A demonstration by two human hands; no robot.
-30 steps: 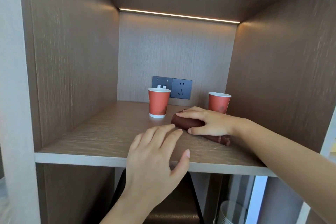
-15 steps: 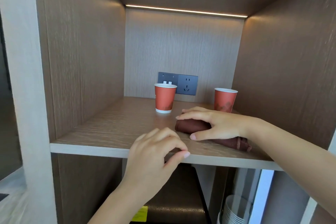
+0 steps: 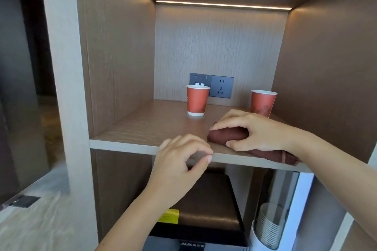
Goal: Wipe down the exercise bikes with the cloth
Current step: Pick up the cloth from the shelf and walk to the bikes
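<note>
A dark red-brown cloth (image 3: 226,136) lies folded on the wooden shelf (image 3: 151,128), near its front edge on the right. My right hand (image 3: 253,130) is wrapped over the cloth, fingers on top and thumb under its near side. My left hand (image 3: 181,161) hovers in front of the shelf edge to the left of the cloth, fingers curled toward the thumb with nothing in them. No exercise bike is in view.
Two orange paper cups (image 3: 196,100) (image 3: 263,103) stand at the back of the shelf before a grey wall socket (image 3: 221,88). Below sit a dark appliance (image 3: 204,206) and a stack of white cups (image 3: 267,228). Cabinet walls close both sides.
My left hand has drawn back from the shelf top to its front edge and curled its fingers. The right hand has closed tighter around the cloth. The view has shifted left.
</note>
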